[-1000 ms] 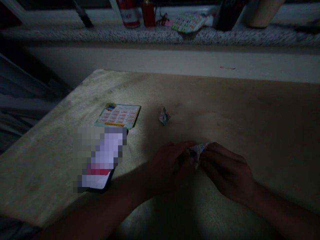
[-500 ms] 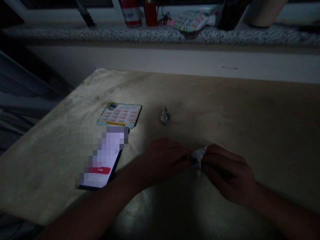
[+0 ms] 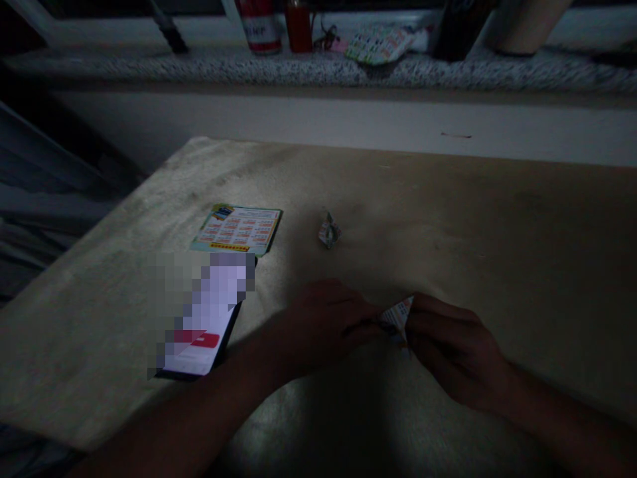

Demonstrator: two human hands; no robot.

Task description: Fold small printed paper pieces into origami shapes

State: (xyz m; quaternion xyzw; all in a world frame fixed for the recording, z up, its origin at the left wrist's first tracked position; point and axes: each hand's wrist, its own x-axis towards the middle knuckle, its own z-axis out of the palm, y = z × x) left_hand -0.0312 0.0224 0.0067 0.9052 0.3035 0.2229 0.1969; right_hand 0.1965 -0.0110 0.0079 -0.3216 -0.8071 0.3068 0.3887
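Observation:
A small piece of folded printed paper (image 3: 397, 317) is held between my two hands, low over the table. My left hand (image 3: 328, 322) pinches its left corner with the fingertips. From the other side, my right hand (image 3: 458, 342) grips the right edge, its fingers closed on the paper. The paper shows a pointed, triangular shape with coloured print; its lower part is dim. Beyond my left hand, a second small folded paper piece (image 3: 329, 231) stands on the table.
A lit phone (image 3: 216, 299) lies by my left forearm, touching or nearly touching a printed calendar card (image 3: 239, 229). The table (image 3: 448, 199) runs up to a wall. On the speckled windowsill (image 3: 199, 66) stand a red and white can (image 3: 259, 30), a red container (image 3: 299, 26) and a crumpled printed packet (image 3: 378, 45).
The folded paper has turned slightly, showing more of its printed face. My right hand has shifted a little down and to the right; my left hand stays nearly in place.

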